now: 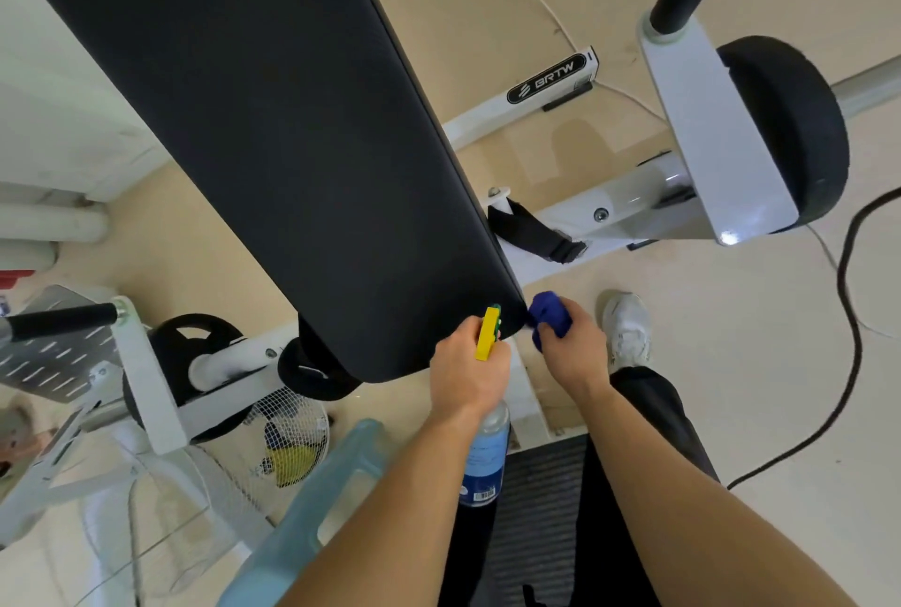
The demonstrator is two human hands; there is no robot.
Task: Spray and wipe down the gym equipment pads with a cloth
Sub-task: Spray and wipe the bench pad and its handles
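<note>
The left hand (pixel 465 365) curls round the spray bottle (pixel 487 455), nozzle at the 5 o'clock corner of the black pad (pixel 268 119); the right hand (pixel 573 348) bunches the blue cloth (pixel 550 316) just beside it. Spray this near the edge could miss and slick the floor (pixel 731 363) by the shoe (pixel 628 331). At 1 o'clock the frame (pixel 487 111) reads "BRTW"; the bottle's label is illegible.

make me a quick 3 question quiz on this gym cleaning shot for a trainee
1. What does the left hand grip? A a dumbbell, B the spray bottle, C a brush.
2. True or false: the blue cloth lies spread flat on the black pad.
3. Fill in: the cloth is bunched in the ____ hand.
Key: 1 B; 2 false; 3 right, as the right hand holds it.
</note>
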